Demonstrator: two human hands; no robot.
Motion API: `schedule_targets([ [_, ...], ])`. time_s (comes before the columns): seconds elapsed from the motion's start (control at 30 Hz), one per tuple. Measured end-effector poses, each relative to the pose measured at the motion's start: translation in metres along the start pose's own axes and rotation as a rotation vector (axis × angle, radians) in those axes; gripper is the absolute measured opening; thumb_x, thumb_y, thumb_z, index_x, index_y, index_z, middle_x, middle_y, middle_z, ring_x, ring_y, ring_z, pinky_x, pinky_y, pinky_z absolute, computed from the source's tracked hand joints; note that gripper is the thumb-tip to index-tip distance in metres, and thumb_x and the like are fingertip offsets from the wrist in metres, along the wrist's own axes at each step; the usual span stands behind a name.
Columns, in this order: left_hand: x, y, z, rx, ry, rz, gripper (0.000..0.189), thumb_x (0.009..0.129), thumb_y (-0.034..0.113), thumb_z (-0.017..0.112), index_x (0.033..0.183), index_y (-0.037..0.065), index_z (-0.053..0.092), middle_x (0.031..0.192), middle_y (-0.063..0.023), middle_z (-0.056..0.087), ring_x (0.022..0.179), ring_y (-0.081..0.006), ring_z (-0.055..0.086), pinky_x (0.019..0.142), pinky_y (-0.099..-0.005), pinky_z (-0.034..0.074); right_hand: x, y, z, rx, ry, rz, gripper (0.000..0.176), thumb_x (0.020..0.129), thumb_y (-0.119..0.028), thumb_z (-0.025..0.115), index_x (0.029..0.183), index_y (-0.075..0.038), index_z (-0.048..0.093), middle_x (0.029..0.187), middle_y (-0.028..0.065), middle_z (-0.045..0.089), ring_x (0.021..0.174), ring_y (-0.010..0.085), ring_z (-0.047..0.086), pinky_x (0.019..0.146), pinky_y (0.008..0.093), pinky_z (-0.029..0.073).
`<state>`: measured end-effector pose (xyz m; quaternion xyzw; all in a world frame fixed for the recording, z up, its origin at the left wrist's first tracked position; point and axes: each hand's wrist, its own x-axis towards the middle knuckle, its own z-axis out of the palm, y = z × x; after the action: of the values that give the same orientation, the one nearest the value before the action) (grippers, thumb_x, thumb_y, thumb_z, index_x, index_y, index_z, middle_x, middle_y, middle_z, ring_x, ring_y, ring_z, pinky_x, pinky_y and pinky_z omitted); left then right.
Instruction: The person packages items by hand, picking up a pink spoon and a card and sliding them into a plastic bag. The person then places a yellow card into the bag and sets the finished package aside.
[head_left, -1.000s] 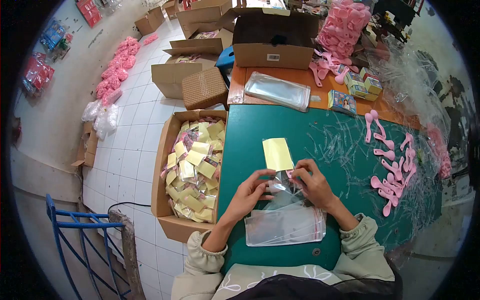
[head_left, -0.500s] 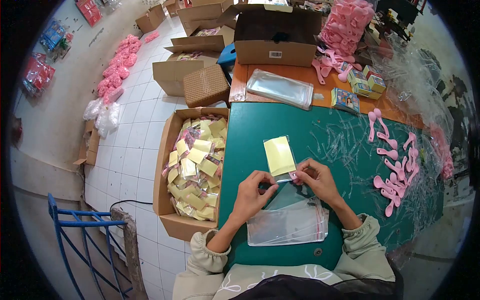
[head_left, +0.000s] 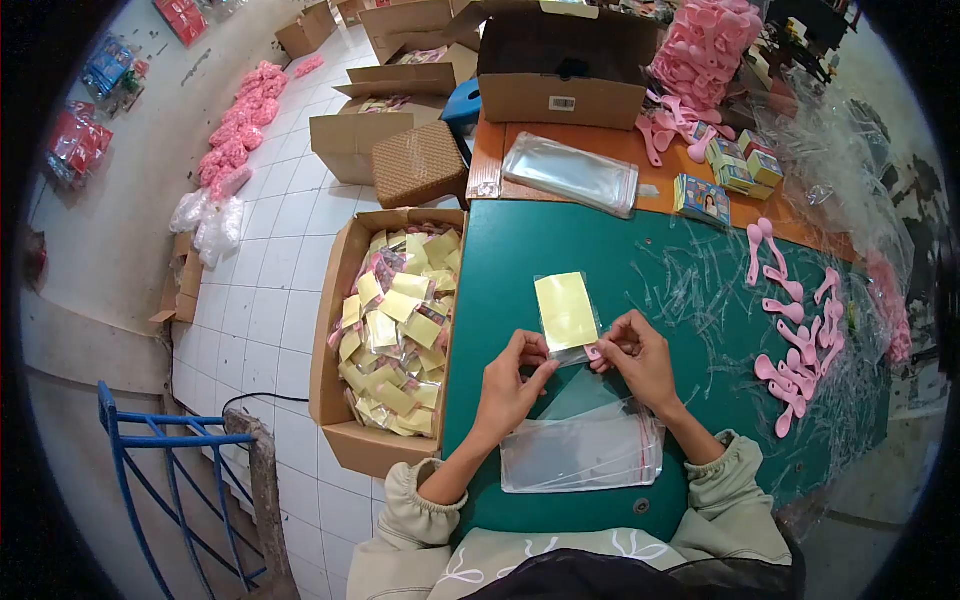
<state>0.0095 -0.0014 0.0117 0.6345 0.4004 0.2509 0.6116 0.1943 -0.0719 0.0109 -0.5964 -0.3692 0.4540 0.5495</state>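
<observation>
A clear bag with a yellow card (head_left: 567,310) in it lies over the green table, its lower edge between my two hands. My left hand (head_left: 515,385) pinches the bag's lower left corner between thumb and fingers. At the lower right corner, my right hand (head_left: 635,362) has its fingers closed on the bag, with a small pink piece (head_left: 592,352) showing at the fingertips. Just below my hands is a fanned stack of clear bags (head_left: 580,452).
Left of the table (head_left: 500,260) stands a carton (head_left: 330,395) full of packed yellow-card bags. Pink spoons (head_left: 785,380) and plastic strips lie at the right. Behind are more clear bags (head_left: 575,172), small card stacks (head_left: 702,198) and an open box (head_left: 560,95).
The view has shifted slightly, so the scene sits a little further right. Both hands keep hold of the bag, which looks a bit more upright.
</observation>
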Motion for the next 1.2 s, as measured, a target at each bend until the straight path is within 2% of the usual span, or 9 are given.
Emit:
schedule_targets([
  [0.27, -0.005, 0.007, -0.022, -0.198, -0.093, -0.102, 0.041, 0.083, 0.009, 0.063, 0.123, 0.007, 0.051, 0.095, -0.0015, 0.058, 0.078, -0.0062, 0.054, 0.058, -0.0202, 0.048, 0.001, -0.02, -0.014, -0.355, -0.012, -0.071, 0.02, 0.085, -0.005, 0.058, 0.103, 0.0, 0.061, 0.085, 0.0082, 0.063, 0.064, 0.012, 0.062, 0.057, 0.0236, 0.05],
  [0.4, -0.026, 0.019, -0.086, -0.087, 0.206, 0.053, 0.046, 0.082, 0.005, 0.063, 0.126, 0.008, 0.05, 0.097, -0.0021, 0.06, 0.073, -0.0045, 0.051, 0.054, -0.0172, 0.043, 0.033, -0.045, -0.107, -0.889, 0.296, -0.274, 0.017, 0.079, -0.011, 0.061, 0.093, 0.0, 0.063, 0.089, 0.0147, 0.062, 0.081, 0.0259, 0.06, 0.071, 0.034, 0.047],
  [0.5, -0.03, 0.0, -0.139, 0.293, 0.473, 0.129, 0.043, 0.081, 0.005, 0.062, 0.122, 0.003, 0.05, 0.104, -0.0124, 0.058, 0.095, -0.02, 0.059, 0.066, -0.0298, 0.052, 0.059, -0.017, -0.21, -1.224, 0.603, -0.26, 0.015, 0.077, -0.01, 0.062, 0.087, 0.002, 0.061, 0.088, 0.0186, 0.06, 0.081, 0.0336, 0.059, 0.073, 0.041, 0.046],
  [0.57, -0.028, 0.009, -0.139, 1.002, 0.694, 0.29, 0.036, 0.084, 0.003, 0.057, 0.119, 0.001, 0.05, 0.105, -0.0136, 0.056, 0.084, -0.0242, 0.059, 0.076, -0.0311, 0.05, 0.067, -0.008, -0.239, -1.293, 0.653, -0.178, 0.015, 0.075, -0.009, 0.062, 0.085, 0.003, 0.059, 0.088, 0.0215, 0.06, 0.082, 0.0372, 0.059, 0.073, 0.0438, 0.045],
  [0.7, -0.008, 0.043, -0.061, 0.578, 0.197, 0.203, 0.023, 0.082, 0.014, 0.062, 0.098, 0.0, 0.054, 0.102, -0.0165, 0.056, 0.084, -0.0341, 0.058, 0.073, -0.0406, 0.046, 0.067, -0.012, -0.239, -1.336, 0.709, 0.029, 0.018, 0.075, -0.007, 0.057, 0.088, 0.005, 0.059, 0.089, 0.0267, 0.06, 0.084, 0.0413, 0.058, 0.075, 0.0467, 0.044],
  [0.77, -0.005, 0.04, -0.004, 0.734, 0.064, 0.422, 0.031, 0.08, 0.025, 0.065, 0.097, 0.002, 0.053, 0.091, -0.0155, 0.053, 0.077, -0.0327, 0.057, 0.067, -0.0375, 0.047, 0.065, -0.015, -0.246, -1.37, 0.755, 0.088, 0.021, 0.075, -0.008, 0.056, 0.09, 0.006, 0.058, 0.086, 0.0273, 0.06, 0.085, 0.0406, 0.059, 0.075, 0.0473, 0.043],
  [0.93, 0.005, 0.015, 0.048, 0.643, -0.055, 0.404, 0.036, 0.081, 0.012, 0.061, 0.113, 0.001, 0.05, 0.088, -0.0108, 0.051, 0.083, -0.0287, 0.056, 0.071, -0.0373, 0.048, 0.049, -0.034, -0.286, -1.564, 0.885, -0.366, 0.021, 0.082, -0.006, 0.049, 0.099, 0.002, 0.057, 0.083, 0.021, 0.061, 0.078, 0.0417, 0.057, 0.073, 0.0473, 0.044],
  [1.07, 0.009, 0.002, 0.037, 0.494, -0.089, 0.469, 0.024, 0.081, 0.008, 0.059, 0.105, 0.002, 0.057, 0.08, -0.0093, 0.05, 0.077, -0.0258, 0.054, 0.068, -0.0343, 0.046, 0.029, -0.073, -0.26, -1.616, 0.871, -0.637, 0.02, 0.086, -0.009, 0.05, 0.103, -0.001, 0.057, 0.077, 0.0143, 0.058, 0.066, 0.0378, 0.057, 0.068, 0.0435, 0.046],
  [1.2, 0.012, 0.016, 0.024, 0.354, -0.186, 0.308, 0.014, 0.081, 0.01, 0.063, 0.094, 0.005, 0.064, 0.08, -0.0069, 0.053, 0.074, -0.0181, 0.055, 0.067, -0.0309, 0.046, 0.016, -0.12, -0.163, -0.932, 0.643, -0.359, 0.016, 0.086, -0.01, 0.057, 0.1, -0.003, 0.056, 0.076, 0.0081, 0.056, 0.064, 0.0183, 0.057, 0.06, 0.0302, 0.047],
])
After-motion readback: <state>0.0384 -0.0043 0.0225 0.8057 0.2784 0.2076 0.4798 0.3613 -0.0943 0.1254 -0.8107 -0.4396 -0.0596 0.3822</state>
